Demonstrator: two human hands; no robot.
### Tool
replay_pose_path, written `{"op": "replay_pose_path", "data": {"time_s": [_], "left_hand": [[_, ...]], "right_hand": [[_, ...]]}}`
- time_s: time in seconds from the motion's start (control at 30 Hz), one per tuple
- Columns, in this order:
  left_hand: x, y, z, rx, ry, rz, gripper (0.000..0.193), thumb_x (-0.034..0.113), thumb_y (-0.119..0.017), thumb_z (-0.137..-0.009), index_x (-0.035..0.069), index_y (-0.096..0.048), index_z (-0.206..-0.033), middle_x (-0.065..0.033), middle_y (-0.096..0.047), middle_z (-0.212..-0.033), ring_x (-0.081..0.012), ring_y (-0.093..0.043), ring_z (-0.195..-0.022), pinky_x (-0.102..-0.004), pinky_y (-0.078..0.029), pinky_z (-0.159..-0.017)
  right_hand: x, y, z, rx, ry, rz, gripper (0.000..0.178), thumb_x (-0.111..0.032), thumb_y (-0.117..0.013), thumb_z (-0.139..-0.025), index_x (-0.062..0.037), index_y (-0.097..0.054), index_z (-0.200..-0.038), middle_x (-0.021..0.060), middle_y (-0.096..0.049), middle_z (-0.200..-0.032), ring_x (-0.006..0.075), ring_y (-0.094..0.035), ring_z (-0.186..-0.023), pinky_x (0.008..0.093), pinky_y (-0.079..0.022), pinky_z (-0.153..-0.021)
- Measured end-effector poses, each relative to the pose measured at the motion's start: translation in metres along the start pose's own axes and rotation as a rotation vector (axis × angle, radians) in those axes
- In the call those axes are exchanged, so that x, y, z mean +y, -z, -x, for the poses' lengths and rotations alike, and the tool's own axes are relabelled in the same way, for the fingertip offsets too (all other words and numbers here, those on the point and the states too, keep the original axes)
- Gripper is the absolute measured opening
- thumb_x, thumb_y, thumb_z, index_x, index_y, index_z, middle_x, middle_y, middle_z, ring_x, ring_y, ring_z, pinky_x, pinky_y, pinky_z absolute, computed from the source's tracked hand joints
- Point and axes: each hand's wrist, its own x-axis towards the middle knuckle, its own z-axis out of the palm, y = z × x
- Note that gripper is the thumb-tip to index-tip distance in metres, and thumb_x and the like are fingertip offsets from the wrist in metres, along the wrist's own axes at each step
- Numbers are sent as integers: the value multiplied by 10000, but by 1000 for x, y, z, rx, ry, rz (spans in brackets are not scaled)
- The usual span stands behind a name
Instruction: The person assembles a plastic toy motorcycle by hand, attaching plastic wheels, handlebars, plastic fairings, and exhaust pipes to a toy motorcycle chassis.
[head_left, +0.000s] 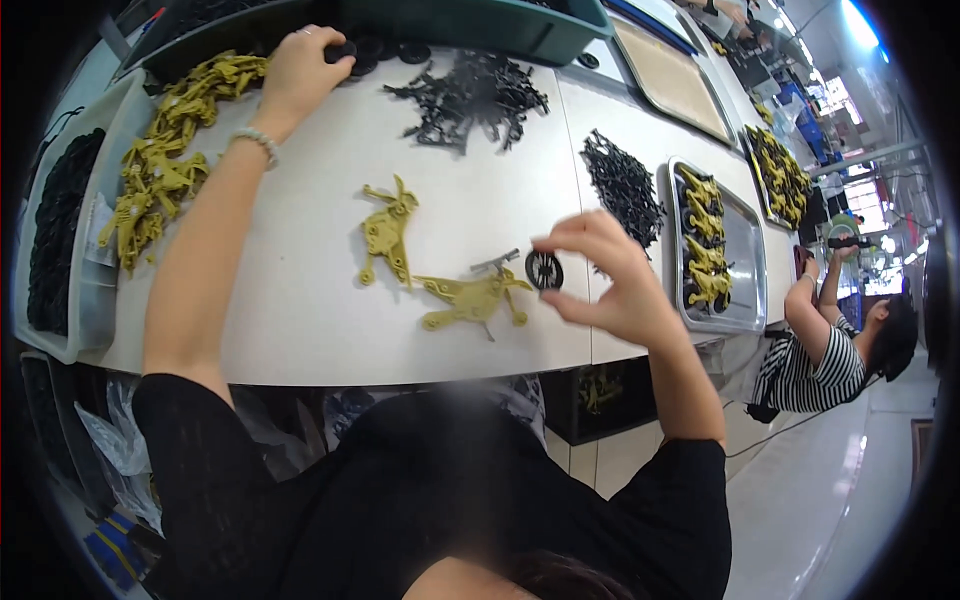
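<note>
Between the thumb and fingers of my right hand (615, 280) a small black spoked wheel (544, 270) stands on edge. Just left of it lies an olive-yellow plastic toy frame piece (465, 298) with a thin grey part across its top. A second yellow frame piece (385, 235) rests a little farther left and farther back. My left hand (300, 75) reaches to the far side of the table, its fingers closed on a black wheel (341, 51). Other black wheels (413, 52) lie beside that hand, against a green bin.
The green bin (500, 30) lines the back edge. Yellow pieces (165, 170) heap at left, beside a white tub (95, 250) of black parts. Black part piles (475, 100) (625, 190) lie farther back. At right, a metal tray (745, 270) holds yellow-and-black assemblies; a person (820, 350) works beyond.
</note>
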Motion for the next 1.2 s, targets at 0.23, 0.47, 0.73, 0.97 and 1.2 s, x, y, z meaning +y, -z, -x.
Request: {"op": "replay_pose_path", "data": {"time_s": [0.23,0.47,0.73,0.97,1.2], "left_hand": [[143,84,119,-115,-222,627,408,38,-777,-685,20,-647,-1071,-132,-643,-1032,-278,-605,-921,-348,-489,-816],[169,92,190,-239,-101,686,448,28,-791,-651,-26,-629,-1066,-130,-634,-1047,-302,-585,-929,-373,-486,-804],[175,70,201,-172,-46,581,435,41,-813,-630,-40,-646,-1024,-125,-641,-1033,-298,-593,-928,-354,-494,-790],[178,69,201,-172,5,617,396,72,-788,-659,-39,-645,-1011,-113,-640,-1021,-281,-589,-925,-360,-484,-793],[173,69,204,-186,25,664,419,38,-796,-647,-29,-655,-1036,-121,-659,-1074,-291,-594,-956,-358,-498,-833]], "right_hand": [[1,-35,49,76,-36,55,496,-47,-782,-627,-67,-650,-1104,86,-582,-983,245,-533,-906,327,-449,-788],[1,-45,42,53,-13,62,498,-59,-795,-628,-55,-647,-1104,83,-578,-981,244,-536,-906,342,-463,-781],[10,-50,54,90,-73,-16,482,-80,-812,-661,-54,-662,-1118,86,-586,-1020,218,-547,-912,306,-459,-741],[9,-53,55,98,-169,-94,495,-75,-808,-682,-65,-656,-1152,70,-577,-1022,168,-548,-835,262,-448,-645],[6,-51,54,95,-176,-83,508,-49,-796,-683,-64,-645,-1168,74,-574,-1032,171,-559,-848,260,-456,-653]]}}
